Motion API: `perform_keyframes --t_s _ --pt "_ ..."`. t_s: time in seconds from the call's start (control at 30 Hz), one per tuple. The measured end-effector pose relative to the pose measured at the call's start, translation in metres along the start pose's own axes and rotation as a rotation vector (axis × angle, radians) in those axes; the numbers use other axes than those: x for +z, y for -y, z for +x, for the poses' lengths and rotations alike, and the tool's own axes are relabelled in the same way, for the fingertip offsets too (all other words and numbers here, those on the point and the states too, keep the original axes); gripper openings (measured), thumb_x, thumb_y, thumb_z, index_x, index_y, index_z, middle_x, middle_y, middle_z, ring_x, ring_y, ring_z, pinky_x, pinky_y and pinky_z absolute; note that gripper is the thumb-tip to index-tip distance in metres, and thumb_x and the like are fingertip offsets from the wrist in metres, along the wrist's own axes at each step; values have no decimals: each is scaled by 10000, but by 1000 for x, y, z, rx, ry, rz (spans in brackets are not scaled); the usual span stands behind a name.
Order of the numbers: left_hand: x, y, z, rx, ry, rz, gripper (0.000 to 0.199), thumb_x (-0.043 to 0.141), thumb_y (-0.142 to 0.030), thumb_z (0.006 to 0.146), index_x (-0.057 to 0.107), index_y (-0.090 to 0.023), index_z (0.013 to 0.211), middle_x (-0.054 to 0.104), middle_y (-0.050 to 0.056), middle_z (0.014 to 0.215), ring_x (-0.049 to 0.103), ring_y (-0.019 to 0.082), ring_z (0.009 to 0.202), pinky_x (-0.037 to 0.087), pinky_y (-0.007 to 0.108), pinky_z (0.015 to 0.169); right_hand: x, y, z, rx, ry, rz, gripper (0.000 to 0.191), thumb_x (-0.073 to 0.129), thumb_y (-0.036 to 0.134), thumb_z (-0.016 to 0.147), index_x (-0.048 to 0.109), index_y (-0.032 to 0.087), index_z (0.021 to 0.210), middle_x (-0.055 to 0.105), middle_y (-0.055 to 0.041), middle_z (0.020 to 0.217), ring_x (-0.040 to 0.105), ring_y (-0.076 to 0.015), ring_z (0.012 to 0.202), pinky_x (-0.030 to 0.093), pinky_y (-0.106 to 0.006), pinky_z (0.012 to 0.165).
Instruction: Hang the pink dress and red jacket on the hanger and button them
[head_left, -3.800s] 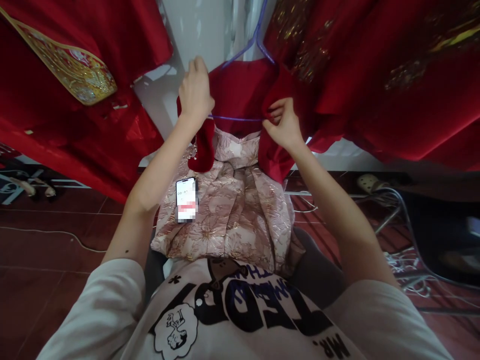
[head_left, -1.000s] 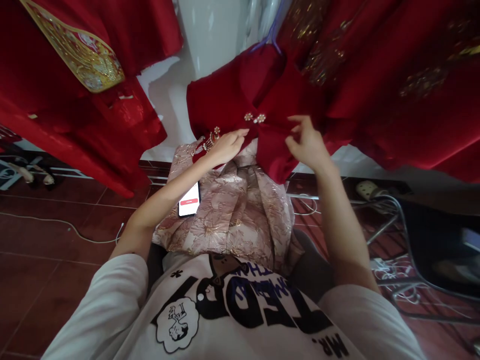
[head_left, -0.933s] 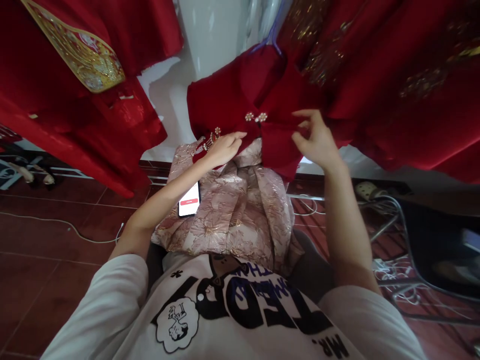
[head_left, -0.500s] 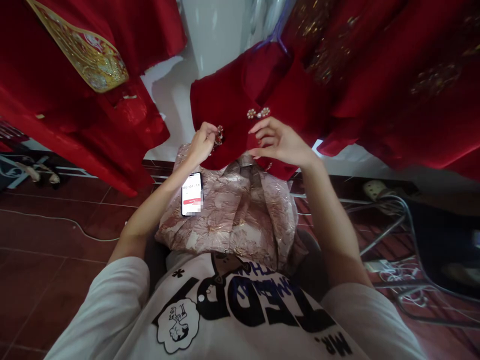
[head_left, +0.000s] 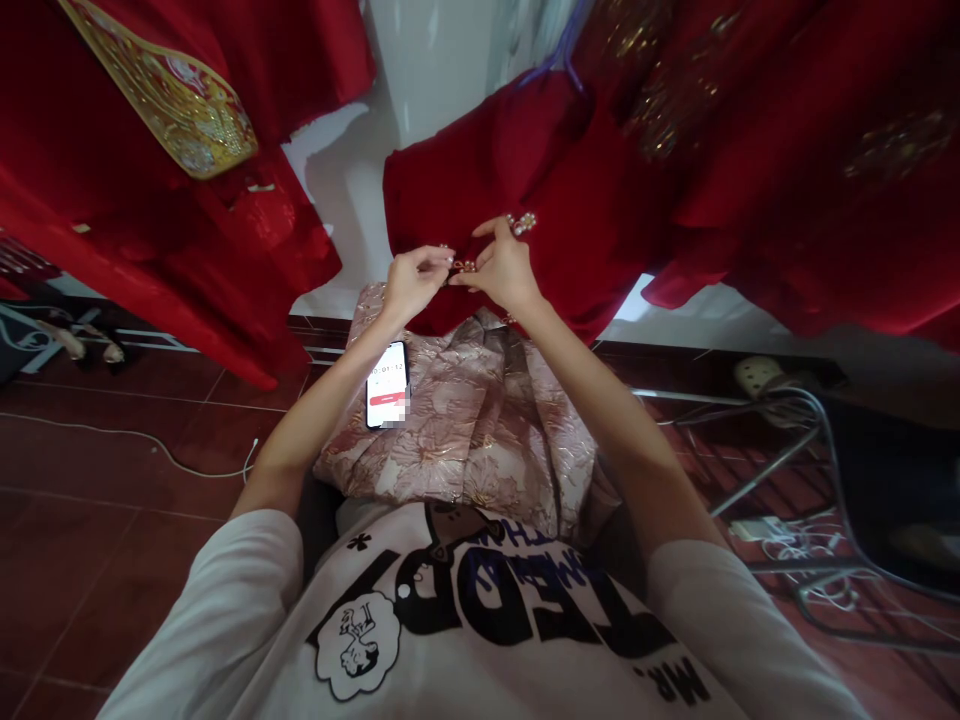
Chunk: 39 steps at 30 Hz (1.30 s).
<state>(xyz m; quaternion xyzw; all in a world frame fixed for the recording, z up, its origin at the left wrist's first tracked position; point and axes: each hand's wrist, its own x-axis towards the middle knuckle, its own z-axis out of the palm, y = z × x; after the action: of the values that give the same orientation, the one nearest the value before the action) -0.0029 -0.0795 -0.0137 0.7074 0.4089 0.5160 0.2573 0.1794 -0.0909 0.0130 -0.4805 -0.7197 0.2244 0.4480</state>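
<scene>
"One worry, nearest first: pink brocade (head_left: 450,440) is spread over your lap, and that phone (head_left: 387,385) lies on it around 11 o'clock, with 12 straight ahead of you. I see nothing holding it, so if you shift or tug the fabric, I reckon it slides off."

"Fair, but look past it, between 11 and 12. Your left hand (head_left: 415,280) looks pinched on one end of the lower beaded clasp (head_left: 466,266), and your right hand (head_left: 508,268) seems to have thumb and finger on the other. Too small to tell if it's hooked."

"Yeah, if you yank unevenly or a fingertip slips, I'd guess the beads pop or the stitching pulls on that red top (head_left: 450,190). You're also half covering the upper clasp (head_left: 525,223), so a knuckle could snag it."

"And the top itself sits at 12, just beyond the brocade, with the purple hanger (head_left: 568,55) at its neck a touch past 12. Drag down too hard and imo a shoulder slides off it."
</scene>
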Motion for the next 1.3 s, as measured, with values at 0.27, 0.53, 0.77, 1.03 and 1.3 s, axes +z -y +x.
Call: perform_keyframes --t_s 0.27,0.53,0.77,1.03,1.3 --pt "7 0 0 -4 -82 -29 273 678 51 844 811 -104 1025 809 87 1045 781 172 917 639 279 898 6 0 0 -64 -62 -182 561 829 351 848 544 176 1299 588 24 724 682 -196 727 564 -353 772" --pt "6 -7 -2 -2 -59 22 278 694 43 826 821 -100 1027 812 92 1027 784 187 894 646 307 902 11 -2 1 -111 -86 -208 459 764 268 860 556 199 1264 593 27 757 671 -176 737 546 -321 749" --pt "2 -6 0 -24 -80 44 272 726 31 806 828 -120 1008 820 83 992 787 186 881 638 284 859 2 0 -2 -86 5 -100 451 735 260 861 550 186 1266 669 4 840 687 -151 729 556 -278 715" --pt "-6 -11 -1 -9 -81 131 168 762 -39 801 832 -148 908 808 55 847 763 181 787 615 274 786 7 7 -6 -97 -62 -150 300 650 290 942 598 206 1225 669 -8 826 677 -162 737 566 -301 785" --pt "-4 1 9 6 69 23 191 682 -27 777 746 -151 908 792 41 899 745 166 844 583 262 827 5 14 -11 -44 -49 -114 255 647 223 927 606 208 1178 710 -37 928 710 -171 805 597 -317 827"
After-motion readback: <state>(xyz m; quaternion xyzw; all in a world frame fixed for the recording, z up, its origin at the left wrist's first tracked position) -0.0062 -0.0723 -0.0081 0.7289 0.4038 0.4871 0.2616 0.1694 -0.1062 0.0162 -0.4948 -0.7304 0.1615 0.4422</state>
